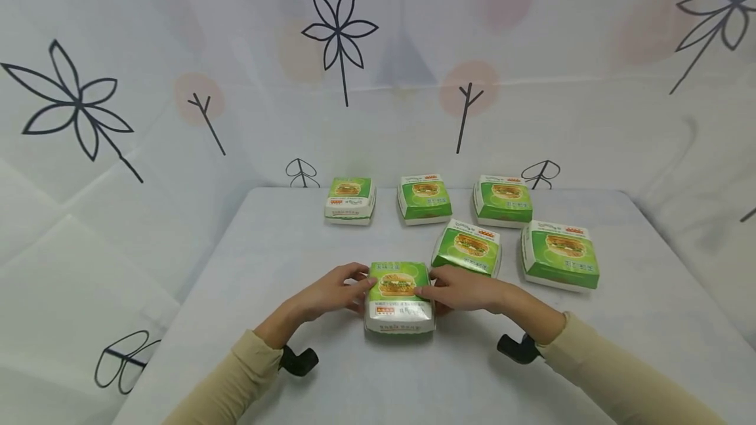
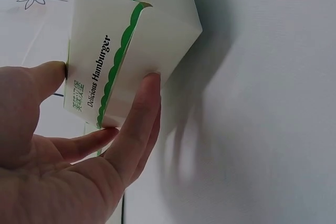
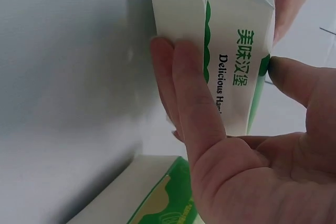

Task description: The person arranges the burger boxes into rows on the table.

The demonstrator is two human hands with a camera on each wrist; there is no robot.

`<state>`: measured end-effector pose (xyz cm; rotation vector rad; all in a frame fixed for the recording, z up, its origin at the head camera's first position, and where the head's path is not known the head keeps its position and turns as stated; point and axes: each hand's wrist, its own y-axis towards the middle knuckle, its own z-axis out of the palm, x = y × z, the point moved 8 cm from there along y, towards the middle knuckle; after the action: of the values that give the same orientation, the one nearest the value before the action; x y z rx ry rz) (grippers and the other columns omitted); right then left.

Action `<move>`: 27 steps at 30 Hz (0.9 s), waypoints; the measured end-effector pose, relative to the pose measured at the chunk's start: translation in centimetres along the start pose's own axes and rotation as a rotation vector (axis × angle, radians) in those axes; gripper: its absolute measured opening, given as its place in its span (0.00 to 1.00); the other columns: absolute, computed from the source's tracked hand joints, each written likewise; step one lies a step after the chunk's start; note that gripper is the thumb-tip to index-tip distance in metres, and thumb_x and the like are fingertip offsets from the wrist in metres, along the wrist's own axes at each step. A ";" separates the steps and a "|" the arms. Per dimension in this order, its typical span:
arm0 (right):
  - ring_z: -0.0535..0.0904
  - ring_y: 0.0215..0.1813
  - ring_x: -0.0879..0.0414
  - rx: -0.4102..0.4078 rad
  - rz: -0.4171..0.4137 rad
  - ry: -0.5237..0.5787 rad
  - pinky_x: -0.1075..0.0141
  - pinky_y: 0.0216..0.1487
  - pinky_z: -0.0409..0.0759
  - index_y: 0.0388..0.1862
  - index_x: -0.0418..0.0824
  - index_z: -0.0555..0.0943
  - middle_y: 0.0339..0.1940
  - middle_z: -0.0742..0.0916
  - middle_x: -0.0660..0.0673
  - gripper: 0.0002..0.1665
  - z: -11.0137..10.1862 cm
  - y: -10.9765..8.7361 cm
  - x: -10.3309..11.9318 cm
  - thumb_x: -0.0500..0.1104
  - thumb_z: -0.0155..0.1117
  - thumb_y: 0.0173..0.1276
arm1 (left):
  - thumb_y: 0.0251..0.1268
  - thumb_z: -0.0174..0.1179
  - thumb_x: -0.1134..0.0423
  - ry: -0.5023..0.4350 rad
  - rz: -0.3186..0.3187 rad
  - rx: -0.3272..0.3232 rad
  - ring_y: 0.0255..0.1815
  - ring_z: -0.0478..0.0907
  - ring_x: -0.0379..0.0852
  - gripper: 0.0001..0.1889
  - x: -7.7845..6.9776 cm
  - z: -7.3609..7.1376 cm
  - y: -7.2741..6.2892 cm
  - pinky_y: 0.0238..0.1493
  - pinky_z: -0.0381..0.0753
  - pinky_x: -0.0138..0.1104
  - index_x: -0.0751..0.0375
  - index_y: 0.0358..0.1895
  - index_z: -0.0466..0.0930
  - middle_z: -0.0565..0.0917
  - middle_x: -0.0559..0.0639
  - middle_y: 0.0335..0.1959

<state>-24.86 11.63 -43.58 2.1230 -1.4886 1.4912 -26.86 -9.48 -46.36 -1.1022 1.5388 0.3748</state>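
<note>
A green and white paper hamburger box (image 1: 399, 313) is held between both hands at the middle of the table, its lid facing up with a burger picture on it. On its left side, my left hand (image 1: 327, 292) grips it, thumb on the lid's edge and fingers against the side wall. My right hand (image 1: 469, 288) holds the opposite side in the same way. Both wrist views show the white side walls (image 2: 100, 61) with green scalloped trim and "Delicious Hamburger" print. Fingertips (image 3: 186, 56) press the lower wall, close over the table.
Three similar hamburger boxes stand along the back: left (image 1: 350, 201), middle (image 1: 424, 201) and right (image 1: 503, 202). Another box (image 1: 467, 248) sits just beyond my right hand, and one more (image 1: 560, 256) farther right. A patterned cloth (image 1: 401, 130) hangs behind the white table (image 1: 236, 320).
</note>
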 end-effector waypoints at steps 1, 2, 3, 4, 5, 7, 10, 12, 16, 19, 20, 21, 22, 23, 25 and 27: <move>0.83 0.43 0.54 -0.008 0.001 -0.003 0.59 0.46 0.84 0.58 0.34 0.78 0.45 0.86 0.47 0.27 -0.1 0.0 0.1 0.56 0.61 0.77 | 0.79 0.56 0.48 0.001 0.001 -0.004 0.49 0.83 0.50 0.31 0.0 -0.2 0.0 0.49 0.87 0.41 0.68 0.72 0.65 0.74 0.61 0.61; 0.82 0.43 0.54 -0.015 0.002 -0.002 0.59 0.46 0.84 0.59 0.34 0.78 0.44 0.86 0.47 0.28 -0.2 0.1 0.2 0.57 0.61 0.77 | 0.79 0.56 0.48 -0.001 0.002 -0.008 0.50 0.83 0.50 0.31 -0.1 -0.3 0.0 0.49 0.87 0.41 0.67 0.72 0.65 0.74 0.60 0.61; 0.82 0.43 0.54 -0.021 0.005 -0.001 0.59 0.46 0.84 0.60 0.33 0.78 0.44 0.85 0.46 0.29 -0.3 0.1 0.3 0.57 0.61 0.77 | 0.79 0.56 0.48 -0.003 0.003 -0.011 0.50 0.83 0.50 0.31 -0.2 -0.5 0.0 0.49 0.87 0.41 0.67 0.72 0.65 0.74 0.60 0.62; 0.83 0.43 0.54 -0.026 0.008 0.000 0.60 0.46 0.84 0.60 0.33 0.77 0.45 0.85 0.46 0.30 -0.4 0.1 0.4 0.57 0.61 0.77 | 0.79 0.56 0.48 -0.006 0.004 -0.014 0.51 0.83 0.50 0.31 -0.2 -0.7 0.0 0.49 0.87 0.41 0.67 0.72 0.65 0.74 0.60 0.62; 0.83 0.42 0.54 -0.029 0.006 -0.001 0.60 0.45 0.84 0.61 0.32 0.77 0.45 0.85 0.46 0.31 -0.4 0.1 0.5 0.58 0.61 0.77 | 0.79 0.56 0.48 -0.009 0.004 -0.018 0.51 0.83 0.50 0.31 -0.3 -0.8 -0.1 0.49 0.87 0.41 0.66 0.73 0.64 0.74 0.60 0.62; 0.83 0.43 0.54 -0.032 0.007 -0.001 0.60 0.46 0.83 0.63 0.32 0.76 0.46 0.85 0.45 0.33 -0.5 0.2 0.7 0.58 0.61 0.77 | 0.79 0.56 0.47 -0.016 0.003 -0.024 0.52 0.83 0.51 0.31 -0.3 -1.1 -0.1 0.50 0.87 0.41 0.65 0.73 0.64 0.74 0.60 0.63; 0.83 0.42 0.55 -0.037 0.002 0.002 0.59 0.46 0.84 0.63 0.31 0.76 0.47 0.84 0.44 0.32 -0.5 0.2 1.1 0.58 0.60 0.77 | 0.79 0.56 0.48 -0.018 0.006 -0.035 0.52 0.83 0.51 0.32 -0.4 -1.4 -0.1 0.50 0.87 0.41 0.66 0.73 0.64 0.73 0.61 0.63; 0.83 0.42 0.54 -0.045 0.003 0.008 0.58 0.46 0.84 0.62 0.31 0.76 0.47 0.84 0.43 0.32 -0.5 0.3 1.3 0.58 0.61 0.77 | 0.79 0.56 0.48 -0.010 0.008 -0.044 0.52 0.83 0.51 0.31 -0.5 -1.7 -0.1 0.49 0.87 0.41 0.66 0.73 0.64 0.73 0.61 0.63; 0.83 0.43 0.54 -0.056 0.006 0.022 0.57 0.47 0.85 0.63 0.32 0.76 0.47 0.84 0.43 0.32 -0.4 0.6 1.6 0.57 0.61 0.77 | 0.80 0.55 0.48 0.004 0.017 -0.054 0.52 0.83 0.51 0.32 -0.8 -2.2 -0.3 0.49 0.87 0.41 0.67 0.74 0.63 0.73 0.62 0.64; 0.84 0.44 0.54 -0.055 0.007 0.044 0.58 0.48 0.85 0.64 0.32 0.75 0.48 0.84 0.43 0.32 -0.3 0.9 1.8 0.57 0.61 0.77 | 0.80 0.55 0.49 0.007 0.018 -0.065 0.52 0.83 0.51 0.31 -0.9 -2.5 -0.5 0.49 0.87 0.41 0.66 0.74 0.63 0.73 0.62 0.64; 0.84 0.44 0.54 -0.053 0.005 0.054 0.57 0.49 0.85 0.64 0.31 0.75 0.49 0.84 0.42 0.32 -0.3 1.0 1.8 0.56 0.60 0.77 | 0.80 0.55 0.49 0.008 0.015 -0.070 0.52 0.83 0.51 0.31 -1.0 -2.6 -0.6 0.49 0.87 0.41 0.66 0.74 0.64 0.73 0.62 0.64; 0.85 0.44 0.53 -0.052 0.005 0.068 0.57 0.49 0.86 0.64 0.31 0.75 0.49 0.84 0.42 0.32 -0.3 1.1 1.9 0.56 0.61 0.77 | 0.80 0.55 0.49 0.010 0.013 -0.074 0.51 0.83 0.51 0.31 -1.0 -2.8 -0.6 0.49 0.87 0.41 0.65 0.74 0.64 0.74 0.61 0.64; 0.85 0.45 0.53 -0.050 0.002 0.076 0.57 0.50 0.86 0.65 0.31 0.74 0.50 0.83 0.42 0.32 -0.3 1.2 2.0 0.56 0.60 0.78 | 0.80 0.55 0.49 0.011 0.010 -0.080 0.51 0.83 0.51 0.30 -1.0 -2.9 -0.7 0.49 0.87 0.42 0.65 0.74 0.64 0.74 0.61 0.64; 0.85 0.45 0.53 -0.048 -0.001 0.085 0.56 0.50 0.86 0.65 0.31 0.74 0.50 0.83 0.41 0.32 -0.3 1.3 2.1 0.56 0.60 0.78 | 0.80 0.55 0.49 0.012 0.005 -0.085 0.51 0.83 0.51 0.30 -1.0 -3.0 -0.7 0.49 0.87 0.42 0.64 0.74 0.64 0.74 0.61 0.64; 0.85 0.46 0.53 -0.046 -0.004 0.095 0.56 0.51 0.86 0.66 0.30 0.74 0.51 0.83 0.41 0.32 -0.3 1.5 2.2 0.55 0.60 0.78 | 0.80 0.55 0.49 0.015 -0.003 -0.092 0.51 0.83 0.51 0.30 -1.0 -3.3 -0.8 0.49 0.87 0.42 0.63 0.75 0.64 0.75 0.61 0.64; 0.85 0.45 0.53 -0.046 -0.001 0.099 0.56 0.51 0.86 0.66 0.31 0.74 0.51 0.83 0.41 0.33 -0.3 1.7 2.2 0.56 0.60 0.78 | 0.80 0.54 0.49 0.022 -0.009 -0.095 0.51 0.82 0.51 0.30 -1.0 -3.6 -0.9 0.49 0.87 0.42 0.63 0.75 0.64 0.75 0.61 0.65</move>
<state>-26.35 9.57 -42.36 1.9930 -1.4730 1.5228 -28.36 -12.15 -44.09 -1.1894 1.5482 0.4346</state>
